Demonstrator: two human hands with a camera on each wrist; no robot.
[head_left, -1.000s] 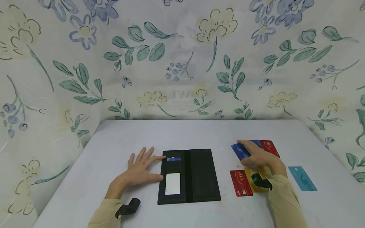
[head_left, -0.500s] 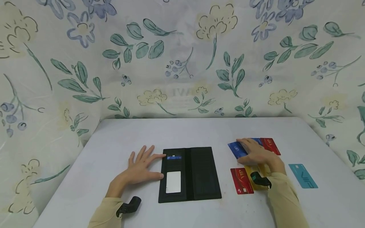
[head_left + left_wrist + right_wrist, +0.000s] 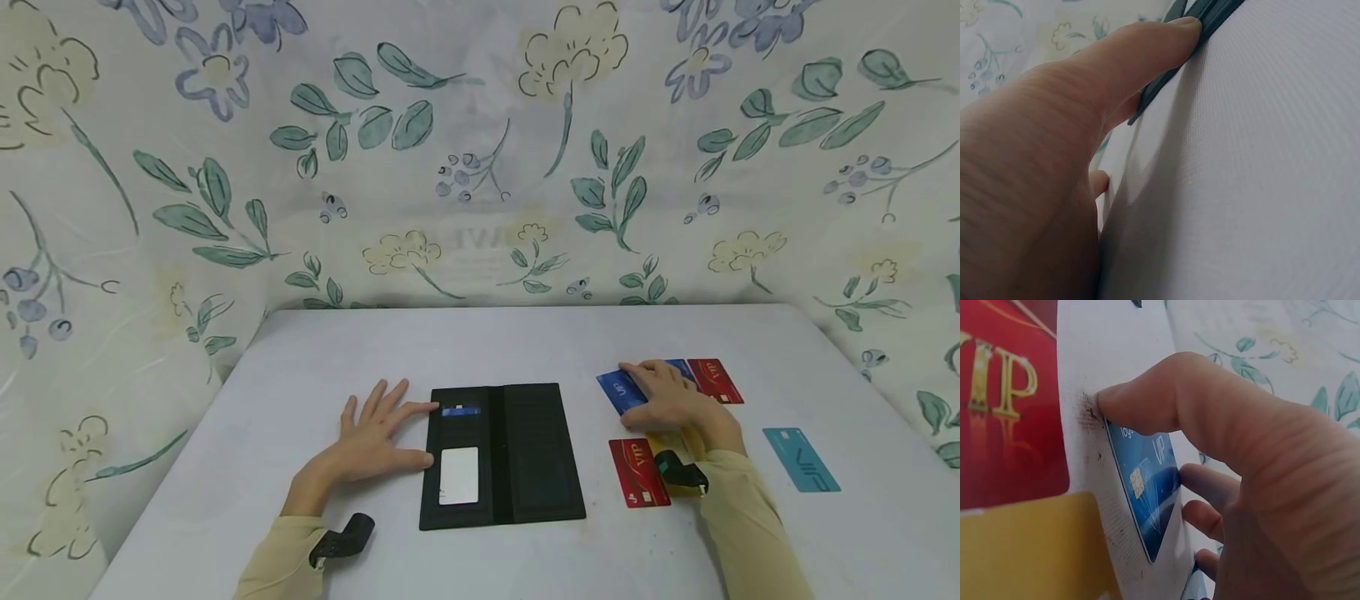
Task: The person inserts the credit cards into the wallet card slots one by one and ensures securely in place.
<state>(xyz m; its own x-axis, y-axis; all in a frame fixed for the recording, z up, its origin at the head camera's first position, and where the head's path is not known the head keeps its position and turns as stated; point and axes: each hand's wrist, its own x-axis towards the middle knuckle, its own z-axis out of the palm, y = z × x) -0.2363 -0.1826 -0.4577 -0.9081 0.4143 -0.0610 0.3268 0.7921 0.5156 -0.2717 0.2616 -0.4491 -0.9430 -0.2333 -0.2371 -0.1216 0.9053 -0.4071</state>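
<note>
A black bifold wallet (image 3: 543, 454) lies spread flat mid-table. A blue card (image 3: 460, 411) peeks from its upper left slot, and a white panel (image 3: 458, 476) shows lower down. My left hand (image 3: 367, 446) has its fingers spread, with index fingertip and thumb on the wallet's left edge; the left wrist view shows the thumb (image 3: 1166, 44) touching it. My right hand (image 3: 675, 408) holds a blue VIP card (image 3: 618, 390) by its edges. In the right wrist view the thumb (image 3: 1141, 406) meets the card's (image 3: 1154, 487) near edge, with fingers along the far edge.
Around my right hand lie a red VIP card (image 3: 639, 473), a partly covered gold card (image 3: 686, 446), another blue card (image 3: 681, 367) and a red card (image 3: 715, 381) behind. A teal VIP card (image 3: 801, 460) is farther right. Floral cloth (image 3: 480, 167) rises behind the table.
My right hand has shifted slightly left, and the blue VIP card under it has slid left too. My left hand keeps its place on the wallet. The head view has tilted slightly.
</note>
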